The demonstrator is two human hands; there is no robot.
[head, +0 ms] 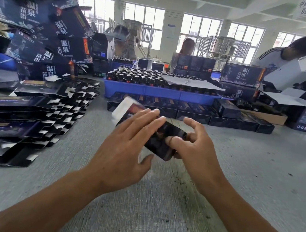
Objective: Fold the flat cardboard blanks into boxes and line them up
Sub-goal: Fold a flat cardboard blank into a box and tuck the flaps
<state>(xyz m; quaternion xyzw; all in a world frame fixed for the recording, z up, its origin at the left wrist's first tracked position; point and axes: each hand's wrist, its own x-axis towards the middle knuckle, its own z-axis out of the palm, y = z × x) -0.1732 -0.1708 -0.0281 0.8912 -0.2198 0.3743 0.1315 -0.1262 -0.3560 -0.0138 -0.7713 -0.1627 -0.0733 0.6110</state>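
Here, two bare hands work a dark printed cardboard box point(162, 139) held above the grey table point(156, 211).
Left to right: stack of flat dark cardboard blanks point(20, 118) at the table's left; left hand point(125, 151) with fingers straight and spread over the box; right hand point(192, 145) pinching its right end; behind, a row of folded dark boxes point(196, 113) before a blue plastic tray of dark bottles point(160, 92).

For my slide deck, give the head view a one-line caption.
Both hands fold a dark box before the row of finished boxes.
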